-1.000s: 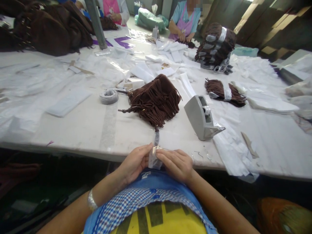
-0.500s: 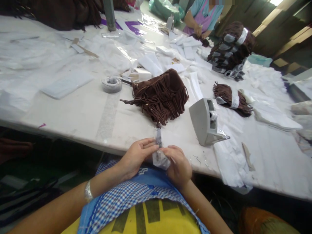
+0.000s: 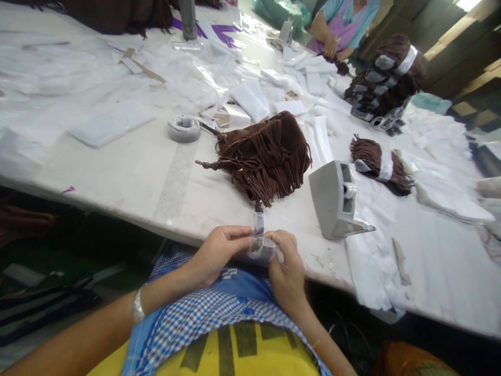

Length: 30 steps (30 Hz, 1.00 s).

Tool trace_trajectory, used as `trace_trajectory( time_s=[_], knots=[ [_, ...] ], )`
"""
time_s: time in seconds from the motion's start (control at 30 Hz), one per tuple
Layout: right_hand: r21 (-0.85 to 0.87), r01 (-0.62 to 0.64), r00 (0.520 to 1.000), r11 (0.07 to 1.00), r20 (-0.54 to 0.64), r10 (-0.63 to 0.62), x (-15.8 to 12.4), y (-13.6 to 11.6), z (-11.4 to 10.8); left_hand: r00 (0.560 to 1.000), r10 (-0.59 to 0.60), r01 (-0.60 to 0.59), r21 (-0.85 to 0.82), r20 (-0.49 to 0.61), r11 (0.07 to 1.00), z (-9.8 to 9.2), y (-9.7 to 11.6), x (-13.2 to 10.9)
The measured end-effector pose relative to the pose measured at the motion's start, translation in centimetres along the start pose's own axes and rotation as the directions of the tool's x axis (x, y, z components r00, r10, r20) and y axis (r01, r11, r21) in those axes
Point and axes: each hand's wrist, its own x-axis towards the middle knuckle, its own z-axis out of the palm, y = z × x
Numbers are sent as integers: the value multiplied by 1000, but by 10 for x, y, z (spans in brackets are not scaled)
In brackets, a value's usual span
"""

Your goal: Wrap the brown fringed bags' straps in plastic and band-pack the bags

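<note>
A brown suede fringed bag point(image 3: 266, 154) lies on the white table point(image 3: 129, 183) in front of me. A thin strap end runs from its near side down to the table edge. Both hands pinch a small piece of clear film point(image 3: 261, 248) wrapped round that strap end. My left hand point(image 3: 217, 250) grips it from the left with thumb and fingers closed. My right hand point(image 3: 287, 271) holds it from the right, fingers curled round the wrap. A grey tape dispenser point(image 3: 336, 201) stands just right of the bag.
A tape roll point(image 3: 183, 128) lies left of the bag. White paper sheets point(image 3: 250, 99) litter the table, with a wrapped fringe bundle point(image 3: 378, 164) and a stack of wrapped bags point(image 3: 385, 78) to the right. Another person point(image 3: 338, 28) works at the far side.
My hands have turned the clear film round the strap end; my right hand has rotated so its fingers curl over the wrap. The view has tilted and shifted slightly.
</note>
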Motion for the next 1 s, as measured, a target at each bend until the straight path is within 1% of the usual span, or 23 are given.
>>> trace_trajectory(
  time_s=[0.07, 0.23, 0.3, 0.4, 0.5, 0.57, 0.63, 0.7, 0.77, 0.83, 0.93, 1.0],
  knots=[
    [-4, 5, 1000, 1000, 24, -5, 1, 1, -1, 1000, 12, -12, 29, 7, 999, 0, 0, 0],
    [40, -51, 993, 998, 111, 46, 3, 7, 0, 999, 43, -42, 85, -13, 996, -6, -5, -1],
    [55, -58, 990, 997, 135, 50, 5, 8, 0, 997, 73, -69, 163, -14, 984, -11, -7, -1],
    [79, -77, 985, 994, 161, 63, 8, 7, 1, 992, 129, -122, 323, -1, 939, -19, -8, -4],
    [121, -133, 978, 984, 175, 110, 10, 3, 4, 985, 175, -157, 433, -1, 888, -24, -6, -7],
    [182, -197, 975, 963, 137, 174, 11, 3, 8, 978, 210, -181, 478, -9, 859, -26, -4, -9],
    [289, -275, 961, 917, 95, 258, 10, 3, 13, 970, 243, -196, 509, -27, 838, -27, -1, -11],
    [388, -338, 941, 857, 113, 320, 10, 5, 19, 958, 281, -212, 530, -52, 821, -27, 1, -14],
    [412, -363, 932, 836, 172, 320, 12, 6, 24, 946, 317, -231, 539, -71, 810, -27, 3, -16],
    [357, -332, 941, 873, 188, 280, 15, 5, 26, 937, 340, -246, 530, -86, 812, -28, 3, -17],
    [249, -219, 972, 943, 144, 187, 21, -1, 28, 928, 351, -251, 493, -122, 833, -31, 2, -17],
    [207, -145, 985, 967, 118, 123, 24, -7, 29, 919, 367, -268, 456, -144, 849, -34, 1, -17]
  ],
)
